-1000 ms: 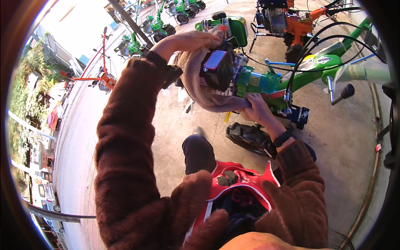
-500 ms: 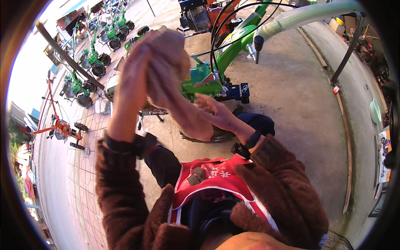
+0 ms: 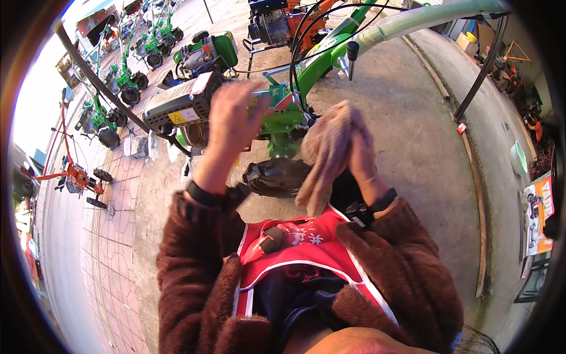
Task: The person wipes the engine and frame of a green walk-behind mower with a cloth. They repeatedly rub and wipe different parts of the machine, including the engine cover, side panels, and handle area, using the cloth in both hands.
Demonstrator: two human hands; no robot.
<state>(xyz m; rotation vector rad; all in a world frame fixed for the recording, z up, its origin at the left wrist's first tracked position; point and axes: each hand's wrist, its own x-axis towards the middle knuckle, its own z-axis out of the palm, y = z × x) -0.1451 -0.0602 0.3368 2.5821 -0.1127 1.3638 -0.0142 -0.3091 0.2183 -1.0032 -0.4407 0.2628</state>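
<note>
A limp, greyish-brown rag (image 3: 325,147) hangs in front of me, its loose end reaching down toward my red apron (image 3: 306,236). My right hand (image 3: 362,154) is closed on the rag from the right side; the cloth hides some of its fingers. To the left, my raised left hand (image 3: 232,117) is empty, with thumb and fingers apart and slightly smeared by motion. Just beyond both hands stands a green walk-behind tiller (image 3: 282,123). Its black muffler guard (image 3: 177,108) sits beside my left hand, and its dark tyre (image 3: 277,177) is below, between my hands.
The tiller's thick green handlebar (image 3: 424,22) arches across the upper right, with black cables (image 3: 298,53) beside it. An orange machine (image 3: 303,26) stands behind. More green tillers (image 3: 127,82) and a red-orange one (image 3: 73,177) are at left. A pale green basin (image 3: 518,158) lies far right.
The rag has gone from my left hand to my right, moving right and down. My left hand has lowered and come away from it. More of the tiller's engine and tyre shows.
</note>
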